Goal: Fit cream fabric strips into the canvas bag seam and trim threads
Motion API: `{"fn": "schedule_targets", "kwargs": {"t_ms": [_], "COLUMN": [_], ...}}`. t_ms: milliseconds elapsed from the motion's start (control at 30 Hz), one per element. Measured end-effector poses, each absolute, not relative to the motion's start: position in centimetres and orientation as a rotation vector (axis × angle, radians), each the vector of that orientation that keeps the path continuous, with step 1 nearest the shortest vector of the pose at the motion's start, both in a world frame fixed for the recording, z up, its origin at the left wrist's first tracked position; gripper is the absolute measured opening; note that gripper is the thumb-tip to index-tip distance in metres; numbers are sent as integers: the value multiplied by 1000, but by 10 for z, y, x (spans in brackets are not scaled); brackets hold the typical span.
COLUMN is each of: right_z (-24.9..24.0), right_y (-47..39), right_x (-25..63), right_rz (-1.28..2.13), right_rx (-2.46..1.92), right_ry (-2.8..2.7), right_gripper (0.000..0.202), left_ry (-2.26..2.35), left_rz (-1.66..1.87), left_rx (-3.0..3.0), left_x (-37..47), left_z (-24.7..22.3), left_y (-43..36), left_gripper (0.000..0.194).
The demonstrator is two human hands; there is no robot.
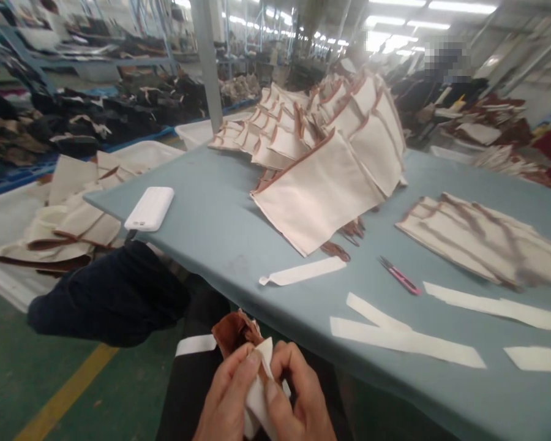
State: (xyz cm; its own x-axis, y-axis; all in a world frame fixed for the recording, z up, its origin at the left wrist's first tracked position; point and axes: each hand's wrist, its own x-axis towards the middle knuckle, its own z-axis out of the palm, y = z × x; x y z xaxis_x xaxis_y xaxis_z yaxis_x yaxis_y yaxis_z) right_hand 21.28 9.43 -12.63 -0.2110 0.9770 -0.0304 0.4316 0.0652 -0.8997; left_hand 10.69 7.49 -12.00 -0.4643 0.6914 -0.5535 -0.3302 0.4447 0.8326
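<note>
Over my lap I hold a cream-and-brown fabric piece (256, 401), its brown side showing at the far end. My left hand (229, 389) pinches its left edge, thumb on top. On the other side, my right hand (300, 392) is closed on the cream edge with curled fingers. The two thumbs are close together, and the part between my palms is mostly hidden. A white strip (196, 345) lies across my left thigh, beside the brown end; whether it joins the piece I cannot tell.
A blue-green table (220, 226) carries a cream panel stack (321, 184), another pile (482, 239), pink-handled thread snips (400, 275), white strips (408, 343) and a white power bank (150, 209). At left stands a white bin (4, 288) of panels beside dark cloth (110, 294).
</note>
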Motion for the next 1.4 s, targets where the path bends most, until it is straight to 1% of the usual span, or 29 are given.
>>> {"fn": "schedule_targets", "kwargs": {"t_ms": [67, 167, 233, 333, 400, 467, 533, 567, 633, 733, 867, 933, 1033, 1100, 1200, 1267, 1333, 1400], "right_z": [-118, -106, -100, -98, -102, -107, -113, -115, -117, -114, -98, -89, -79, -75, -72, -72, -72, -71], "right_y": [104, 128, 149, 184, 204, 220, 231, 235, 238, 235, 218, 206, 189, 180, 171, 167, 164, 162], "right_x": [218, 229, 235, 235, 228, 218, 209, 205, 202, 206, 221, 227, 233, 235, 238, 240, 242, 244], "right_rz": [1189, 1187, 1017, 573, 390, 342, 352, 365, 406, 526, 788, 1125, 1792, 2030, 2162, 2197, 2181, 2121], "right_rx": [-1351, -1243, -1262, -1351, -1363, -1368, -1369, -1362, -1332, -1248, -1182, -1170, -1086, -1031, -1027, -1079, -1145, -1189], "right_ry": [-1761, -1907, -1988, -2085, -2176, -2250, -2285, -2299, -2312, -2301, -2247, -2102, -1588, -1349, -1274, -1287, -1355, -1456], "right_gripper": [12, 20, 21, 14, 15, 12, 3, 4, 11, 16, 17, 21, 39, 49, 52, 54, 56, 53], "left_ry": [1681, 1701, 1664, 1638, 1680, 1707, 1724, 1734, 1771, 1792, 1629, 1550, 1457, 1381, 1220, 1149, 1189, 1318], "left_rz": [1257, 1256, 1226, 1198, 1189, 1177, 1177, 1181, 1204, 1244, 1214, 1159, 1067, 1010, 967, 951, 930, 923], "left_rx": [331, 595, 827, 1067, 1146, 1205, 1228, 1220, 1153, 996, 916, 895, 843, 842, 863, 869, 900, 997], "left_x": [103, 91, 82, 74, 72, 71, 70, 69, 66, 60, 51, 48, 44, 44, 45, 48, 52, 57], "left_z": [-122, -123, -121, -119, -119, -119, -120, -121, -122, -124, -118, -110, -98, -91, -83, -77, -71, -67], "left_y": [80, 86, 88, 87, 86, 86, 87, 88, 90, 95, 101, 104, 108, 109, 108, 107, 106, 105], "left_gripper": [53, 48, 44, 43, 41, 41, 40, 39, 32, 25, 29, 31, 40, 45, 46, 41, 34, 28]}}
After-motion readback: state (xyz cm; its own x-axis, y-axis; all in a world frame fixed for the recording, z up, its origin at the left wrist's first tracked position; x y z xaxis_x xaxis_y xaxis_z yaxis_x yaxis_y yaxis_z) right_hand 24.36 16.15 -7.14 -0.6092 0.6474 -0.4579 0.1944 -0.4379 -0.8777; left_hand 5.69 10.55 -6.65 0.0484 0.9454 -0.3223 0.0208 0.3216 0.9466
